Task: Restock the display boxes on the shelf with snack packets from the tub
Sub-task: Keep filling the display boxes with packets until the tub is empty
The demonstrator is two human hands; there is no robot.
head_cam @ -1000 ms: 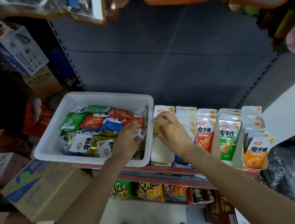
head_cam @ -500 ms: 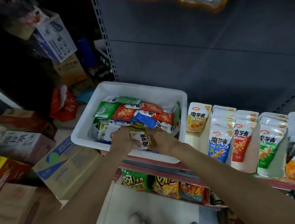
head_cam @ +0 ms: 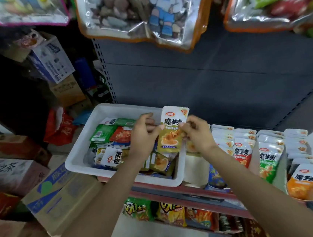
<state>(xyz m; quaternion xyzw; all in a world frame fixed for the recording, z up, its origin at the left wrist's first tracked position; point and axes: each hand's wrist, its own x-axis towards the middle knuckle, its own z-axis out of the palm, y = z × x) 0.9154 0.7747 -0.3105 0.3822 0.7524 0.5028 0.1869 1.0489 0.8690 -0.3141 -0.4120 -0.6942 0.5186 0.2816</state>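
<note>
- Half a second ago both hands were low over the near edge of the tub with a packet lying across between them; now they are raised above its right end, the packet upright and facing the camera.
- The white tub [head_cam: 82, 156] sits on the shelf at the left, holding a loose heap of green, red, blue and olive packets.
- The left hand [head_cam: 144, 135] has its fingers curled on the left edge of the olive-yellow snack packet [head_cam: 172, 130], pinching it there.
- That packet hangs over the tub's right end, long axis near vertical and leaning slightly right at the top; the white printed end points up and away, the olive end points down toward the tub.
- The right hand [head_cam: 196, 133] pinches the packet's right edge, thumb on the front face.
- To the right, touching the tub's side, stand the display boxes [head_cam: 196, 170] with rows of upright packets: red [head_cam: 242, 155], green [head_cam: 270, 162], then orange [head_cam: 301, 185] at the far right.
- Below the shelf edge lie chip bags [head_cam: 170, 210] on a lower level.
</note>
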